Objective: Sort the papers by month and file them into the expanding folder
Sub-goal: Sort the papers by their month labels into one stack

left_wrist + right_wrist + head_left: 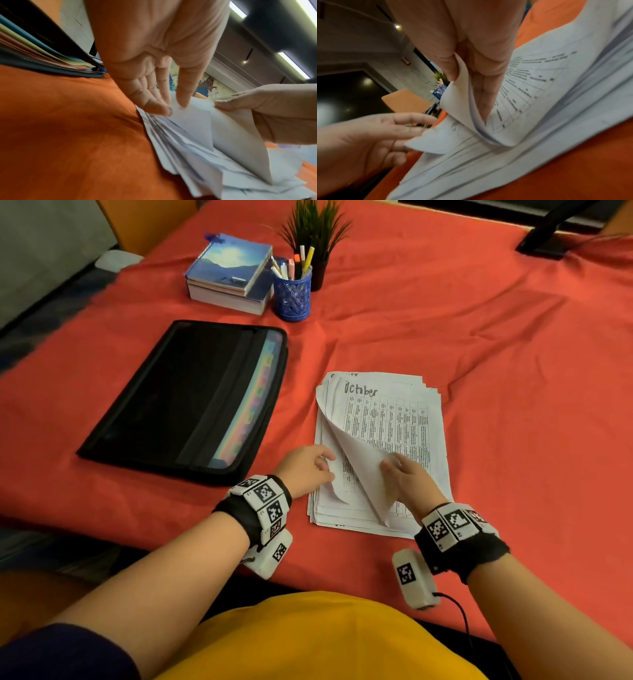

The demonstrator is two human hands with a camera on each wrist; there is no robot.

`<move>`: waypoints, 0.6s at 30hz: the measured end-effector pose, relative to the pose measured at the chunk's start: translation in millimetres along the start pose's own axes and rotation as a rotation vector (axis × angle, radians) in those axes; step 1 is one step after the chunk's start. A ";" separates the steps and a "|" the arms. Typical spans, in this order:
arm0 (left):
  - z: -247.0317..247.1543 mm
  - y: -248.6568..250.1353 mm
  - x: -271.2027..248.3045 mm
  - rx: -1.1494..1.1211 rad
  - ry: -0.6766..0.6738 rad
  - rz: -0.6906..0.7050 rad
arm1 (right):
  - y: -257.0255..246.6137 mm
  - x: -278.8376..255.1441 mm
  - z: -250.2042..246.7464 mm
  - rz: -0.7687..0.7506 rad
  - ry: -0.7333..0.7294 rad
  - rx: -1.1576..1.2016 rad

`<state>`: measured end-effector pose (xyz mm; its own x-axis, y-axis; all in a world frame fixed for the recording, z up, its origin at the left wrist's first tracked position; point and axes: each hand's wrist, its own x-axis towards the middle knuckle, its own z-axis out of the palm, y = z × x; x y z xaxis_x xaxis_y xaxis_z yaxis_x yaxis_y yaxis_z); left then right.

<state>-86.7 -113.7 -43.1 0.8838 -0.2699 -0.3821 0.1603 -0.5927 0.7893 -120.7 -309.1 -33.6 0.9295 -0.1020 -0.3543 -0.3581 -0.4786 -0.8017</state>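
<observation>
Paper stack lies flat on the red-cloth tabletop, near the front edge, right of centre. Edges are uneven, sheets fanned. Visible page is headed "October", with a printed table below.

Top sheet is peeled up from its near-left corner and curled over toward the right, blank back showing. Right hand pinches that lifted sheet, thumb on one face and fingers behind it. Left hand sits at the stack's left edge, fingers out nearly straight and touching the sheet edges; not curled round anything. A second corner below is lifted slightly at its fingertips.

Expanding folder: black, lying flat just left of the stack, apart from it, its open edge with coloured dividers facing the papers. Red cloth shows between folder and stack.

Further back: stacked books, blue mesh pen cup with markers, small potted plant touching or just behind the cup. All well apart from the papers. Dark monitor base at far right corner.
</observation>
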 end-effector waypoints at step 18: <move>-5.1 43.5 5.8 -0.283 -0.178 -0.003 | -14.7 -24.1 12.0 -0.271 -0.070 -0.464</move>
<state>-72.4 -137.1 -8.6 0.7967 -0.4115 -0.4426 0.3004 -0.3659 0.8808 -138.8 -289.2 -19.0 0.9696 0.1291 -0.2081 -0.0152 -0.8164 -0.5772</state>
